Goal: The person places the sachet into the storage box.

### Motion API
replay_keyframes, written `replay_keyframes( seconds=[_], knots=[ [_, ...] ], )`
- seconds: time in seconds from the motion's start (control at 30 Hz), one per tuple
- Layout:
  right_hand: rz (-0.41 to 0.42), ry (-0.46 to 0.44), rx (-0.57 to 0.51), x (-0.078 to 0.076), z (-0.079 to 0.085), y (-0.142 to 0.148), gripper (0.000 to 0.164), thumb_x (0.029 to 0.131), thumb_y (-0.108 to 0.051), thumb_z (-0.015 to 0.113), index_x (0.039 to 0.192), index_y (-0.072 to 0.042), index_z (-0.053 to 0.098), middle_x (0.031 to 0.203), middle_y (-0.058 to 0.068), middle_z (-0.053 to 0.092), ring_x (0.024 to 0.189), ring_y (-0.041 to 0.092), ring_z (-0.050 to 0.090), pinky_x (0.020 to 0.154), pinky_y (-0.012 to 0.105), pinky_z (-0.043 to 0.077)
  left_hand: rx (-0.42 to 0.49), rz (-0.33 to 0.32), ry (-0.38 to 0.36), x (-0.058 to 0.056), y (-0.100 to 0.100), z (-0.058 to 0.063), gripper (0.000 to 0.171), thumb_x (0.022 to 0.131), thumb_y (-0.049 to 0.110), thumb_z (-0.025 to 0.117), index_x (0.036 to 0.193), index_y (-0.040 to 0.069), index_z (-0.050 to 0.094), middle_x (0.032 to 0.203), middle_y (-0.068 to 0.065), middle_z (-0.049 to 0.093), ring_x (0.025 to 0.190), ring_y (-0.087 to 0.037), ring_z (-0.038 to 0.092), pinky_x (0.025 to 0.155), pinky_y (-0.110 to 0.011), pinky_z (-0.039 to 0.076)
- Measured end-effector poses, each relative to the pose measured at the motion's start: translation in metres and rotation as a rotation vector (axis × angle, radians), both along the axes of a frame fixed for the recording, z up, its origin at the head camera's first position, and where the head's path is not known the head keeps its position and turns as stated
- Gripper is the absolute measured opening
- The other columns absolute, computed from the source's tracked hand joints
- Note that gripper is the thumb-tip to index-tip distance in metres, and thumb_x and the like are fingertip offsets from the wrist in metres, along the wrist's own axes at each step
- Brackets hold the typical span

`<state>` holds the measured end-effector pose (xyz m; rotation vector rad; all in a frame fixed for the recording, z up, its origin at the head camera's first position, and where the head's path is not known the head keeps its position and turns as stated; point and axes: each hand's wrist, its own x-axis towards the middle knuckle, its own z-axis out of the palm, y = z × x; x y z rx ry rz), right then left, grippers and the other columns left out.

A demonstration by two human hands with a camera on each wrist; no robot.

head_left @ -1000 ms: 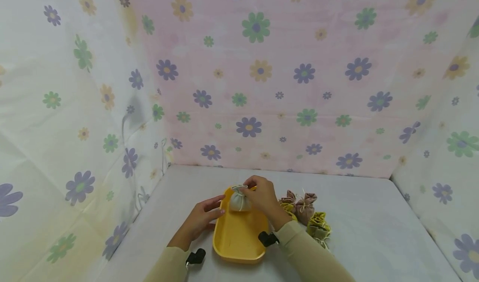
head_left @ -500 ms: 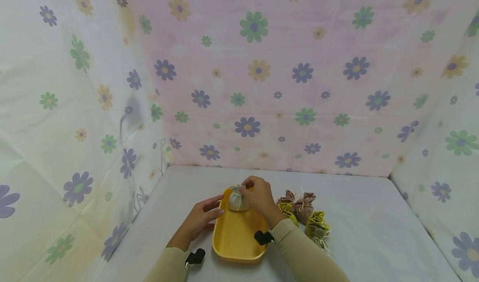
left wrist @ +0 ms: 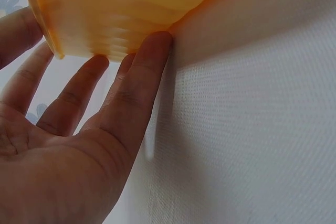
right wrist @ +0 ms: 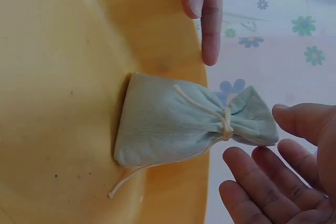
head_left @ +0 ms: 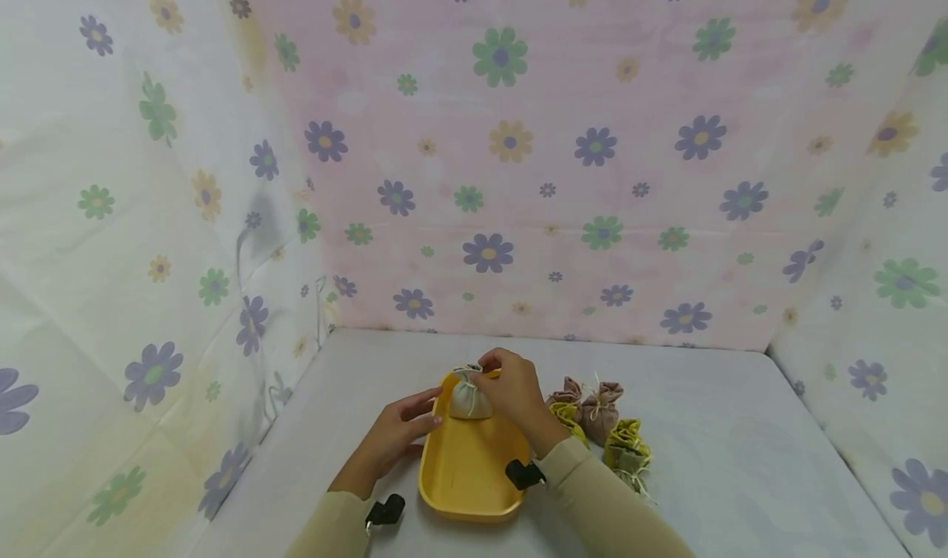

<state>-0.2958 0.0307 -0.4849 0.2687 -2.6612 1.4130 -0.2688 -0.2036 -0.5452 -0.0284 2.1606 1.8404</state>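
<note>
A pale green cloth drawstring pouch [head_left: 470, 402], tied with a cream cord, stands upright at the far end of the yellow tray [head_left: 472, 477]. My right hand [head_left: 511, 385] is at the pouch's gathered top. In the right wrist view the thumb and fingers of that hand [right wrist: 294, 177] are spread around the pouch's mouth [right wrist: 255, 119], with gaps showing between them. My left hand [head_left: 396, 433] rests against the tray's left side. Its fingers [left wrist: 81, 95] are extended and touch the tray's outer wall [left wrist: 121, 14] and rim in the left wrist view.
Right of the tray, several more pouches sit close together: a brownish-pink pouch [head_left: 598, 414] and a yellow-and-green pouch [head_left: 628, 447] among them. The right forearm passes between these and the tray. Flower-printed cloth walls [head_left: 551, 249] enclose the white table [head_left: 711, 426].
The pouch's top and my right hand sit very slightly further left in the head view. My left hand and the tray have hardly shifted.
</note>
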Motion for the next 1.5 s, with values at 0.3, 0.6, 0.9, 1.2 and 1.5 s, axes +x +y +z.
replay_keyframes(
  seconds=[0.3, 0.6, 0.9, 1.2, 1.5],
  knots=[
    [0.025, 0.03, -0.017, 0.012, 0.009, 0.007, 0.027, 0.094, -0.028, 0.078, 0.115, -0.014, 0.071, 0.112, 0.003, 0.073, 0.096, 0.022, 0.074, 0.078, 0.036, 0.065, -0.001, -0.002, -0.001, 0.0, 0.0, 0.0, 0.058, 0.095, 0.024, 0.077, 0.15, 0.026, 0.056, 0.16, -0.021, 0.044, 0.135, -0.041, 0.057, 0.09, -0.051, 0.063],
    [0.034, 0.036, -0.036, 0.028, 0.019, 0.019, 0.023, 0.093, -0.025, 0.08, 0.112, -0.014, 0.072, 0.113, 0.004, 0.073, 0.096, 0.019, 0.074, 0.08, 0.035, 0.065, -0.003, -0.006, 0.001, 0.001, 0.0, 0.0, 0.059, 0.095, 0.024, 0.077, 0.15, 0.026, 0.056, 0.16, -0.021, 0.044, 0.135, -0.041, 0.058, 0.09, -0.051, 0.062],
    [0.021, 0.116, -0.003, 0.044, 0.026, 0.039, 0.018, 0.091, -0.029, 0.082, 0.105, -0.024, 0.073, 0.107, -0.003, 0.074, 0.094, 0.017, 0.074, 0.07, 0.026, 0.063, -0.011, 0.009, 0.0, 0.002, 0.0, 0.002, 0.058, 0.095, 0.024, 0.077, 0.149, 0.027, 0.057, 0.16, -0.02, 0.044, 0.136, -0.044, 0.056, 0.092, -0.052, 0.062],
    [-0.068, 0.17, 0.077, 0.062, 0.03, 0.06, 0.019, 0.089, -0.031, 0.084, 0.104, -0.025, 0.074, 0.106, -0.003, 0.076, 0.095, 0.017, 0.072, 0.08, 0.038, 0.064, -0.02, 0.007, 0.001, 0.002, 0.001, 0.003, 0.058, 0.095, 0.023, 0.076, 0.15, 0.026, 0.056, 0.16, -0.02, 0.045, 0.135, -0.044, 0.057, 0.092, -0.052, 0.062],
    [-0.143, 0.1, 0.142, 0.076, 0.027, 0.081, 0.022, 0.088, -0.032, 0.084, 0.105, -0.023, 0.075, 0.107, -0.004, 0.074, 0.099, 0.017, 0.071, 0.086, 0.042, 0.064, -0.025, 0.018, -0.005, 0.003, 0.002, 0.002, 0.058, 0.095, 0.024, 0.076, 0.149, 0.028, 0.057, 0.159, -0.02, 0.045, 0.135, -0.043, 0.057, 0.092, -0.052, 0.062]
  ],
)
